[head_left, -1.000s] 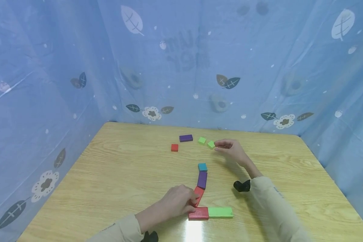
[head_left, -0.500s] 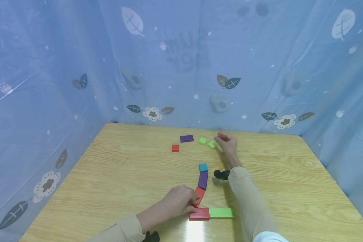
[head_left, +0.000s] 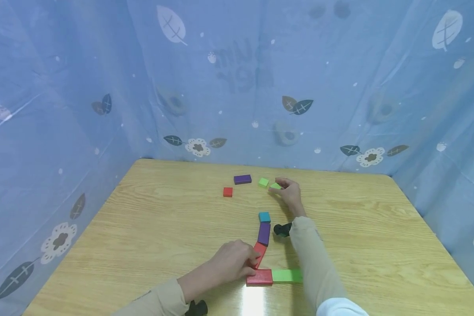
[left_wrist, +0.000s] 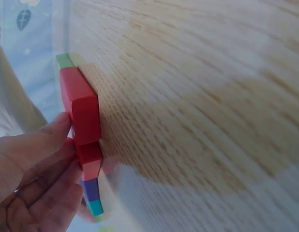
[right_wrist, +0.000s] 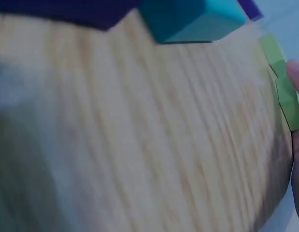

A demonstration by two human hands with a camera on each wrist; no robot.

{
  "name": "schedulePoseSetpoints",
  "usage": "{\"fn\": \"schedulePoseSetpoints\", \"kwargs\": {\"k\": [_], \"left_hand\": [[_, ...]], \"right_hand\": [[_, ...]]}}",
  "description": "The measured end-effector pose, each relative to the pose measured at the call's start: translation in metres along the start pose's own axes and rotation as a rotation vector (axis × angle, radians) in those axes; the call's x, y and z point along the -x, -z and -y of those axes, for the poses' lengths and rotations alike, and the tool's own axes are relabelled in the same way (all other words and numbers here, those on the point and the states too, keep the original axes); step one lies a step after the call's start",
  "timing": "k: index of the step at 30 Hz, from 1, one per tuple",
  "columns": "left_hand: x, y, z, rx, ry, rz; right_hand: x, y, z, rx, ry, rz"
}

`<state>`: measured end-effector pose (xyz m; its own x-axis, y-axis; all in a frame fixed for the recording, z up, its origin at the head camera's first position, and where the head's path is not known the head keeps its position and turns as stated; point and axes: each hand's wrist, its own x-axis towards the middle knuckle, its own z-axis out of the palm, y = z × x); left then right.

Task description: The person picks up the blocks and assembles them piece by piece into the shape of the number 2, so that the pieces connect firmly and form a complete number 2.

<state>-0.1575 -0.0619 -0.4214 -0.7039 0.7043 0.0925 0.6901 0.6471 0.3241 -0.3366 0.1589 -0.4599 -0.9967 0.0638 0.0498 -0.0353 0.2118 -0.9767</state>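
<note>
Right hand (head_left: 289, 192): thumb and fingers slightly parted, pinching a lime block (head_left: 275, 186) on the table (head_left: 174, 215), just beside another lime block (head_left: 263, 182). Left hand (head_left: 233, 260): fingers bent, touching a slanted red block (head_left: 260, 249); thumb at a crosswise red block (head_left: 260, 278); grip cannot be told. Purple block (head_left: 264, 234) lies beyond the slanted one.

Head view: set above and behind both hands, facing forward and down; covers the left hand (head_left: 233, 261), the right hand (head_left: 289, 193), the table (head_left: 174, 228) around them and the curtain (head_left: 237, 87) beyond. Left wrist view: close beside the left hand, facing along it, rolled sideways. Right wrist view: low over the table, short of the right hand, which enters at frame right. All three share the teal block (head_left: 264, 217) between the hands.
</note>
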Motion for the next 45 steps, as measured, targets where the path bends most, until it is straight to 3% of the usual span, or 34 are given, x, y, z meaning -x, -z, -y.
{"fn": "schedulePoseSetpoints", "kwargs": {"k": [7, 15, 20, 29, 37, 45], "left_hand": [[-0.002, 0.0, 0.0, 0.002, 0.017, 0.008], [-0.002, -0.001, 0.001, 0.004, 0.019, 0.017], [-0.002, -0.001, 0.001, 0.01, 0.023, 0.006], [0.0, -0.001, 0.003, 0.012, 0.016, -0.002], [0.001, -0.002, 0.003, 0.02, 0.01, -0.003], [0.0, -0.003, 0.002, 0.021, 0.006, 0.005]], "right_hand": [[0.001, 0.001, 0.0, 0.109, 0.04, 0.01], [0.002, 0.001, 0.002, 0.283, 0.072, -0.097], [-0.002, 0.005, 0.001, 0.333, 0.09, -0.101], [-0.006, 0.019, 0.001, 0.287, 0.085, -0.052], [-0.005, 0.032, 0.012, 0.37, 0.138, 0.026], [-0.003, 0.037, 0.02, 0.345, 0.16, 0.103]]}}
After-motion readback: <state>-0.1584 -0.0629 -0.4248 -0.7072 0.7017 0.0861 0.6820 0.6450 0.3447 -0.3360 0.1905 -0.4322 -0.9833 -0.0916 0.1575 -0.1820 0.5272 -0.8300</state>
